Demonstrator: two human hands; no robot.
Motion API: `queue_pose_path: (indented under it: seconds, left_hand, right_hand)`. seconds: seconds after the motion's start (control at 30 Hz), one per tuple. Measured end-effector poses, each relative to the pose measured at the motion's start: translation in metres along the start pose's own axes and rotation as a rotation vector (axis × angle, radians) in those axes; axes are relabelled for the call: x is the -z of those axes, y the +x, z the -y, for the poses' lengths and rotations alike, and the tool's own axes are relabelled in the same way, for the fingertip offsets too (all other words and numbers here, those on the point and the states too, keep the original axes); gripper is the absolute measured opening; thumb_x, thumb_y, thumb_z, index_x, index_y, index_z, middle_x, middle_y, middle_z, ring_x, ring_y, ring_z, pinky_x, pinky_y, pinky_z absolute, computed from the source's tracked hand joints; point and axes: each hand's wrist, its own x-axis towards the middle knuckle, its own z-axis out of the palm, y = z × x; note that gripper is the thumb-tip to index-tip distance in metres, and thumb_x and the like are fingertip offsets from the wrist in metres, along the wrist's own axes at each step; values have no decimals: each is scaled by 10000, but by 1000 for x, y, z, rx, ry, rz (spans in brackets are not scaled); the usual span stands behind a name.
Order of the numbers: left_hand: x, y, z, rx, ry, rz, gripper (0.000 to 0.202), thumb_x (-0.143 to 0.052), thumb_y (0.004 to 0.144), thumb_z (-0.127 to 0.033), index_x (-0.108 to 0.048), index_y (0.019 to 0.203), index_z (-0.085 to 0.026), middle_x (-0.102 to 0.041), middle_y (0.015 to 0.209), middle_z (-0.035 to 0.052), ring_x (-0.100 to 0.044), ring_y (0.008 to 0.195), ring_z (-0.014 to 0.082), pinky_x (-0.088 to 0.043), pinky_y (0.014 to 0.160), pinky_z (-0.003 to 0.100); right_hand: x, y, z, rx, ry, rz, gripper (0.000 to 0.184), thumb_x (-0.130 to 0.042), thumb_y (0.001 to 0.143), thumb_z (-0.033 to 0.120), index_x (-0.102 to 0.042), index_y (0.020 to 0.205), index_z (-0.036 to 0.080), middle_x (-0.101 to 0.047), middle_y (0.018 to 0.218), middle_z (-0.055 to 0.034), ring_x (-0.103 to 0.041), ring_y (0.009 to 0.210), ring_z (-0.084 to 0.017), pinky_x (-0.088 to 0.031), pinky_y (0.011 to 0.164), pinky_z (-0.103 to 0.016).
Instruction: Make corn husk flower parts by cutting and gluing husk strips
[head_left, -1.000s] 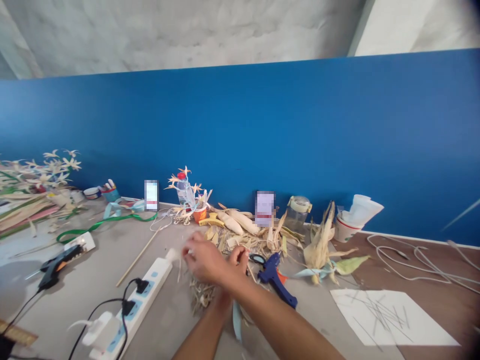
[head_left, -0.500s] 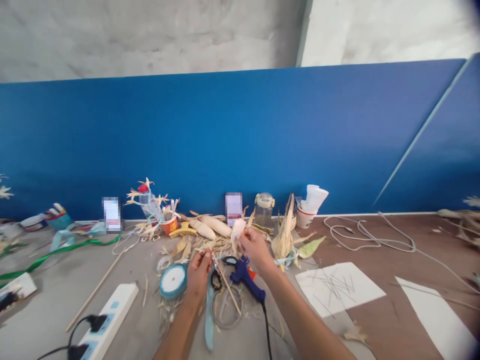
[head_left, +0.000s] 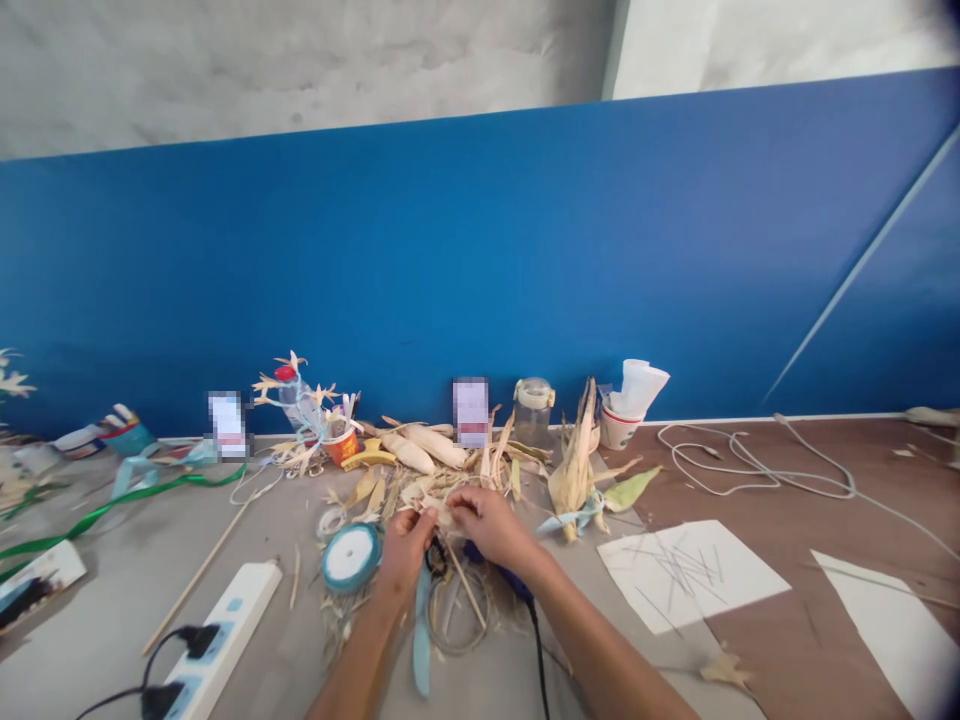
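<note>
Pale, papery material (head_left: pixel 442 516) is showing between the two hands above the grey surface (head_left: pixel 300 620), too blurred for me to make out its shape. The right hand (head_left: pixel 491 525) is pinching it; the left hand (head_left: pixel 405 548) is curling its fingers close by, and I cannot tell whether they are clamped on anything. Both are partly hiding a heap of dry, straw-coloured husk scraps (head_left: pixel 420 488). The right wrist is covering most of a dark-blue plastic glue gun (head_left: pixel 516 583), its black cord (head_left: pixel 538 650) running out of sight. A white plastic power strip (head_left: pixel 238 610) is continuing past the lower edge of view.
</note>
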Motion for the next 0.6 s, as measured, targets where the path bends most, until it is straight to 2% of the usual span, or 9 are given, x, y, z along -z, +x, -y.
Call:
queue_pose_path:
  seconds: [0.13, 0.23, 0.33, 0.4, 0.5, 0.6]
  left_hand:
    - [-2, -2, -5, 25, -11, -33, 432, -756, 577, -513, -491, 500, -181, -407, 396, -62, -331, 399, 72, -241, 420, 227]
    - [-2, 0, -3, 13, -45, -60, 450, -763, 562, -525, -477, 497, -183, -414, 399, -66, -342, 409, 72, -258, 427, 224]
    - [-1, 1, 0, -5, -103, -74, 453, -770, 558, -525, -480, 507, -180, -421, 410, -71, -347, 422, 71, -266, 434, 222]
    - [-1, 1, 2, -17, -128, -63, 440, -768, 575, -515, -491, 519, -178, -422, 418, -73, -344, 423, 70, -265, 436, 224]
    - [1, 1, 3, -31, -115, -43, 438, -763, 597, -504, -488, 498, -177, -420, 413, -70, -342, 419, 69, -268, 438, 227]
    - [2, 1, 5, -28, -108, -15, 423, -757, 622, -481, -497, 488, -175, -418, 403, -67, -348, 421, 71, -294, 452, 225]
  right_hand:
    - [12, 2, 0, -94, -115, -198, 255, -455, 789, 145, -693, 872, 179, -688, 726, -29, -626, 708, -183, -447, 700, -277]
    - [22, 0, 4, -106, -146, -262, 264, -442, 847, 225, -698, 875, 171, -677, 707, -35, -610, 687, -182, -444, 678, -276]
    - [23, -4, 12, 13, -216, -204, 244, -539, 826, 296, -710, 942, 166, -701, 913, -81, -606, 890, -215, -438, 815, -309]
    - [18, -6, 17, 64, -275, -124, 280, -634, 756, 274, -703, 1012, 184, -693, 1025, -86, -583, 988, -233, -412, 885, -332]
    - [12, -5, 17, 16, -288, 7, 141, -620, 745, 206, -728, 835, 200, -717, 821, -42, -617, 809, -198, -431, 782, -299]
    - [13, -3, 12, -56, -191, 1, 168, -554, 774, 180, -698, 687, 190, -677, 663, -5, -595, 663, -157, -416, 667, -254]
